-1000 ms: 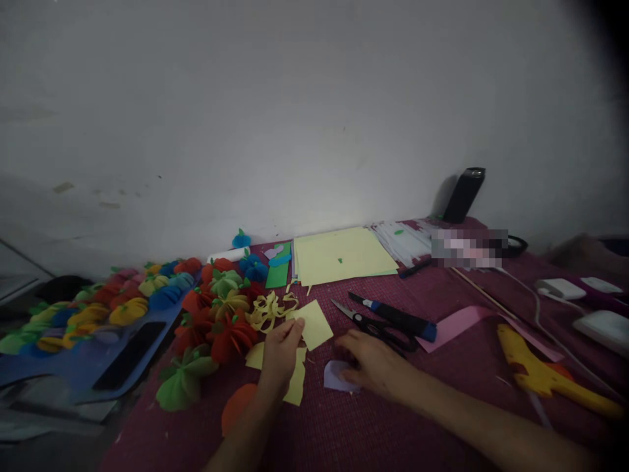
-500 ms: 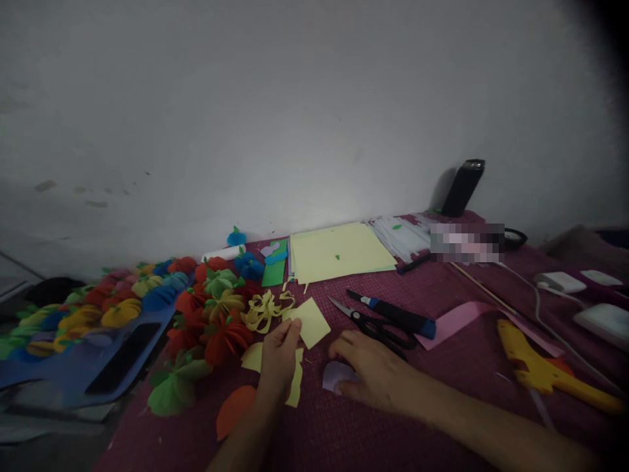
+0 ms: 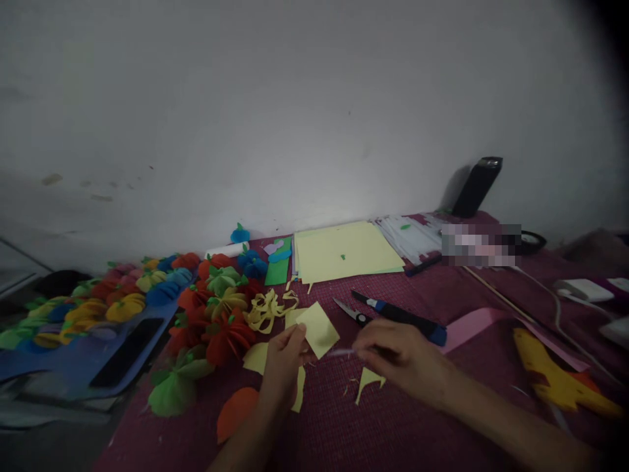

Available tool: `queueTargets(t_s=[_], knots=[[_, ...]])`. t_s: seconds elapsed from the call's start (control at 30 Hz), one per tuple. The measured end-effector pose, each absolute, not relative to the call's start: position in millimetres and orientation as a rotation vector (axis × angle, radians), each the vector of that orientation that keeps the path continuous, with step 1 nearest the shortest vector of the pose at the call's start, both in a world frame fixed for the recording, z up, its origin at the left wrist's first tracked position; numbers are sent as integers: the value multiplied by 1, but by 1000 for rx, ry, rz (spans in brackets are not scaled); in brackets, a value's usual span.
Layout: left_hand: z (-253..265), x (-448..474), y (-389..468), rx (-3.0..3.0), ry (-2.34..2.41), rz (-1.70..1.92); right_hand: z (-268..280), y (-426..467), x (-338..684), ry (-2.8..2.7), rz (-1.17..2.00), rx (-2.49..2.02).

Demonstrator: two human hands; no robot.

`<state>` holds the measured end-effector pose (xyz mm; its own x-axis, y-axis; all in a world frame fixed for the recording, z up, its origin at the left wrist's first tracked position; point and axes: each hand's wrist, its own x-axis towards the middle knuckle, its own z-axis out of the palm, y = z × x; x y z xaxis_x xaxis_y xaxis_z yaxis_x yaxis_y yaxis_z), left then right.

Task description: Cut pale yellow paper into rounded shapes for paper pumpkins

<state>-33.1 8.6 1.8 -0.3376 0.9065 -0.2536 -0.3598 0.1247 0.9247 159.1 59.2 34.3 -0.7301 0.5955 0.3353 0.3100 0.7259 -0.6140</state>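
Note:
My left hand (image 3: pixel 287 347) pinches a square of pale yellow paper (image 3: pixel 322 330) between thumb and fingertips. To its right, my right hand (image 3: pixel 403 357) is closed in a pinch on a lavender paper piece (image 3: pixel 341 352), seen nearly edge-on and slightly blurred, close by the square's lower corner. A yellow paper scrap (image 3: pixel 369 382) lies below the right fingers. Scissors (image 3: pixel 351 309) lie just beyond that hand, their handles hidden behind it. Alongside is a utility knife (image 3: pixel 407 319) with a blue and black handle. Under my left wrist lie more yellow offcuts (image 3: pixel 255 357) and an orange paper piece (image 3: pixel 236 413).
Colourful paper pumpkins (image 3: pixel 228 334) crowd the left side, some on a blue board (image 3: pixel 164 331) with a black phone-like slab (image 3: pixel 126 352). Yellow sheets (image 3: pixel 351 252) lie at the back. Rightward are a pink strip (image 3: pixel 474 328), a yellow glue gun (image 3: pixel 545 367) and a black bottle (image 3: pixel 477 187).
My right hand has lifted the lavender piece off the table and moved up and right, uncovering a yellow scrap. My left hand still holds the yellow square, now slightly farther right.

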Motion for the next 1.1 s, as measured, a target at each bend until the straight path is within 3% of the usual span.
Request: queueTargets(t_s=[0.1, 0.23, 0.73, 0.93, 1.1], knots=[[4, -25, 5, 577, 1235, 1414, 29, 57, 157, -2237, 415, -719], [7, -13, 0, 565, 1142, 1369, 11, 47, 142, -2434, 136, -596], [8, -12, -4, 675, 1114, 1360, 3, 50, 132, -2532, 78, -457], [6, -13, -3, 703, 1119, 1377, 10, 46, 133, -2498, 215, -488], [5, -18, -1, 738, 1183, 1448, 12, 51, 137, -2084, 743, -770]])
